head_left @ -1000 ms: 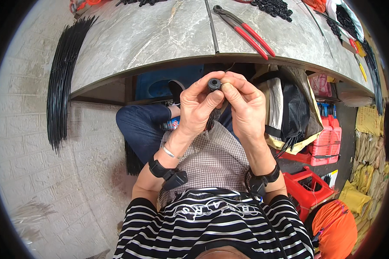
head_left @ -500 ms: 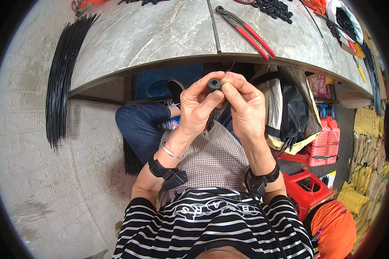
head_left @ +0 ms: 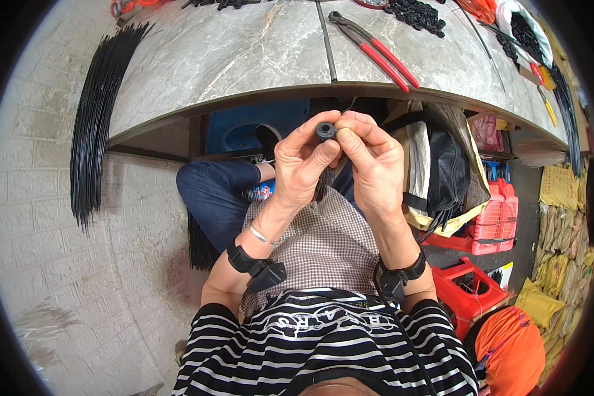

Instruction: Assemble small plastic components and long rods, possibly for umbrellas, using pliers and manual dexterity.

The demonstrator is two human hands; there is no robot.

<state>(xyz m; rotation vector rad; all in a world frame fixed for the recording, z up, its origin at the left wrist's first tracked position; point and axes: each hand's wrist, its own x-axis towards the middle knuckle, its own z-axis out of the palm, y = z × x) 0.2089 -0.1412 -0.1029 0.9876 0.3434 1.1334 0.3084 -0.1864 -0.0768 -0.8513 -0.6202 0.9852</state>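
Note:
My left hand (head_left: 301, 157) is closed on a small black ring-shaped part (head_left: 325, 131), whose round hole faces up between finger and thumb. At the ring's right side, the thumb and forefinger of my right hand (head_left: 375, 158) are pressed together. What that pinch holds is too small to make out; a thin dark strand (head_left: 352, 103) shows just beyond the fingertips. Dark strips hang below the ring, partly hidden by my left hand. Both hands are held over my lap, just short of the table edge.
Red-handled pliers (head_left: 378, 55) lie on the grey marbled table (head_left: 244, 56) ahead. A pile of small black parts (head_left: 417, 16) is at the back. Long black strips (head_left: 96, 125) hang off the left edge. On the right are an open bag (head_left: 442, 171) and a red stool (head_left: 465, 277).
The black ring has tipped slightly, so its round face and hole show more fully. Both hands have stayed almost in place.

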